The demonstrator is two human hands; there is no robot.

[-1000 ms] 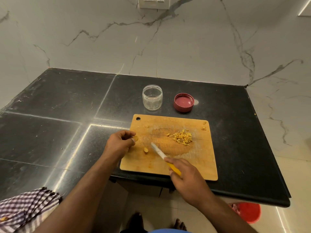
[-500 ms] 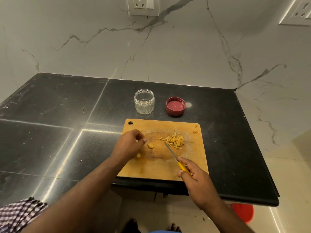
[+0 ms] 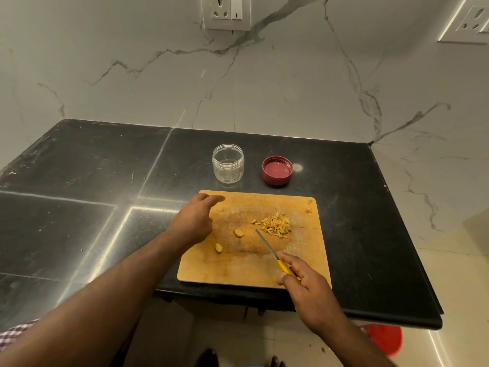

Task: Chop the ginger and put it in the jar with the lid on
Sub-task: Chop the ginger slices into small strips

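Two hands in view. Left hand [image 3: 194, 223], centre of frame, hovers over the left part of the cutting board [image 3: 238, 271] with fingers loosely extended toward the upper right, holding nothing. Right hand [image 3: 304, 283], lower right of centre, has its fingers curled round the yellow handle of one knife [image 3: 274, 254].

Knife — one. Long axis runs diagonally, handle at lower right, blade tip pointing to the upper left, ending just beside the chopped pile.

Ginger, uncut pieces — two. One ginger piece [image 3: 238, 232] lies mid-board, between the left hand and the knife tip; a second ginger piece [image 3: 218, 247] lies below and to the left of it, near the left wrist. Both are small rounded lumps, apart from each other.

Ginger, chopped — one pile [image 3: 276, 225] of thin slivers on the upper right part of the board; individual slivers too many and too small to count. A few stray scraps [image 3: 308, 210] sit near the board's upper right corner.

Cutting board — one, wooden, long axis across the frame, near the front edge of the dark tabletop [image 3: 92, 168].

Jar [image 3: 228, 163] — one, clear, upright, open, on the tabletop above the board. Lid [image 3: 277, 170] — one, red, inner side up, just right of the jar, not touching it.

Wall sockets [image 3: 226, 11] — two, at the upper edge. Red bucket [image 3: 386, 339] — one, on the floor at lower right.
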